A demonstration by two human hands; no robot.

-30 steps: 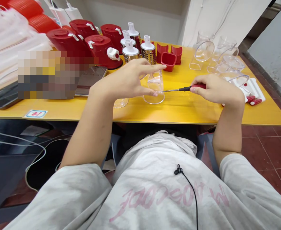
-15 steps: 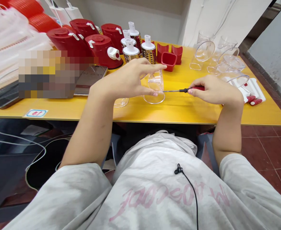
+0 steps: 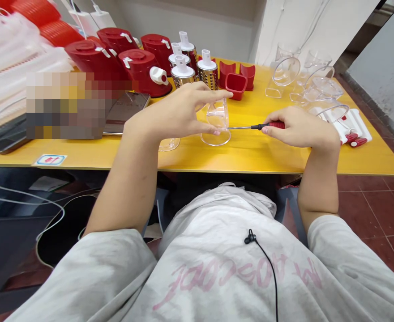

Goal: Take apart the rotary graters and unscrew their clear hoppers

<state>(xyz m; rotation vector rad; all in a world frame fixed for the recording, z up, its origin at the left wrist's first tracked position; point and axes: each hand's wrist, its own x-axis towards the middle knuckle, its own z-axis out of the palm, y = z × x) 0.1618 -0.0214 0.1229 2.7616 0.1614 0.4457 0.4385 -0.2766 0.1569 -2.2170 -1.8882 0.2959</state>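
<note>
My left hand [image 3: 186, 109] is wrapped over a clear plastic housing [image 3: 218, 117], thumb low on its near side and index finger stretched across its far side. The housing rests on the yellow table. In my right hand [image 3: 299, 125] is a screwdriver [image 3: 273, 125] with a red and black handle. Its thin metal shaft lies nearly level and points left, the tip reaching the right side of the housing near its rim. Another clear round rim [image 3: 169, 144] shows under my left wrist, partly hidden by it.
Red machine bodies [image 3: 143, 71] and metal grater drums [image 3: 208, 74] with white stems stand at the back. Beside them are red hoppers [image 3: 236, 85]. Several clear housings [image 3: 286, 71] and white parts with red knobs [image 3: 358, 127] lie on the right. A dark tablet-like panel [image 3: 126, 112] is on the left.
The screwdriver handle and my right fingers have shifted very slightly left. My left hand keeps its hold on the clear housing.
</note>
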